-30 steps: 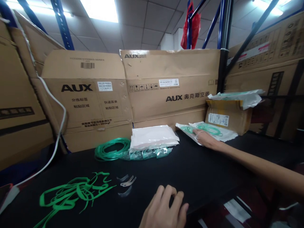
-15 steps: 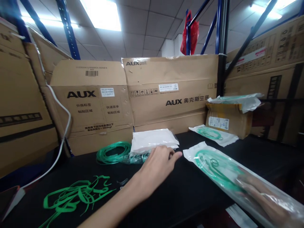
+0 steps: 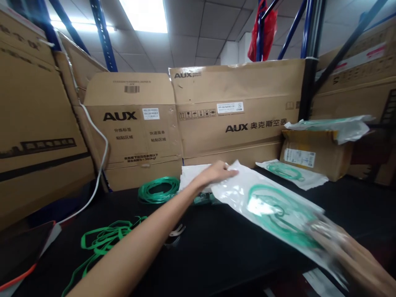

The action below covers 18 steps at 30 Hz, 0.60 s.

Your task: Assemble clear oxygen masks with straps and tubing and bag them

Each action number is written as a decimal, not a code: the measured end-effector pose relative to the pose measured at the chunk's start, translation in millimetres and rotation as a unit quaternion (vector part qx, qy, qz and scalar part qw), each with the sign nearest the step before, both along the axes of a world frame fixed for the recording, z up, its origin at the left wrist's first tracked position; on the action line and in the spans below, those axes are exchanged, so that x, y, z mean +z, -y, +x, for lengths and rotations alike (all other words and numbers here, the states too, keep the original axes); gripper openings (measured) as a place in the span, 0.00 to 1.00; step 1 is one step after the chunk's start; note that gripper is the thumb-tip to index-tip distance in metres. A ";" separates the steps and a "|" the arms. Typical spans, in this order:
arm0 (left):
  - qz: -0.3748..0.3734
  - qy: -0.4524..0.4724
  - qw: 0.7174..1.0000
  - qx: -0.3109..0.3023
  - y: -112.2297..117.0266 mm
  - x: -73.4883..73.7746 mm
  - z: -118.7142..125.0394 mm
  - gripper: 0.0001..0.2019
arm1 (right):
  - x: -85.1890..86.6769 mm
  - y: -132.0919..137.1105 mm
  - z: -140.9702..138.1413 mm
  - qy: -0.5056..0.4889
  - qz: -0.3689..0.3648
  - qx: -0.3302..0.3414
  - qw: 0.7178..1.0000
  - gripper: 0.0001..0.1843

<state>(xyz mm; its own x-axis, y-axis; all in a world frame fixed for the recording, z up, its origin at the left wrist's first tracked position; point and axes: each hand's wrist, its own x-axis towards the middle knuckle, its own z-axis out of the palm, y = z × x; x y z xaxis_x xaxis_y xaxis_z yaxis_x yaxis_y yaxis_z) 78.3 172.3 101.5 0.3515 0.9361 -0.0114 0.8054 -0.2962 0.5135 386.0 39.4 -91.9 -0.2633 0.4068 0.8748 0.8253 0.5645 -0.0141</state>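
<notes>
Left hand (image 3: 218, 171): reaches in from bottom left, forearm on a long diagonal up to mid-frame, back of hand up, wrist fairly straight. Fingers curled and thumb closed down on the near-left end of the sealed-looking pouch (image 3: 266, 212).

Right hand (image 3: 328, 239): comes in from the lower right edge, at the pouch's other end, seen through clear film and motion-blurred. Can't tell how far its fingers are curled.

Pouch is right of centre, sloping down to the right above the black tabletop (image 3: 204, 255), one loop bundle of green tubing (image 3: 286, 225) inside.

Counts:
- 2 more pouches with green tubing: one flat on the table at mid-right (image 3: 312, 179), one on top of the carton (image 3: 328, 156).
- 1 carton, right side, 1 label on its front.
- 1 loose green coil (image 3: 147, 196), left of centre.
- 1 heap of green straps (image 3: 107, 239), lower left, partly behind the left forearm; strand count unclear.
- White packets (image 3: 193, 175) behind the left forearm; mostly covered, can't count.
- Small clear pieces (image 3: 177, 231) beside the forearm; partly hidden, can't count.
- 2 AUX-printed cardboard panels at the back.
- 1 white cable (image 3: 105, 144), left.
- 1 red bag (image 3: 262, 33), upper right.
</notes>
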 end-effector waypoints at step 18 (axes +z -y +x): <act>0.123 -0.037 0.922 0.365 -59.8 -22.5 -121.9 0.17 | 66.7 16.0 -84.7 0.160 -0.023 0.111 0.981 0.21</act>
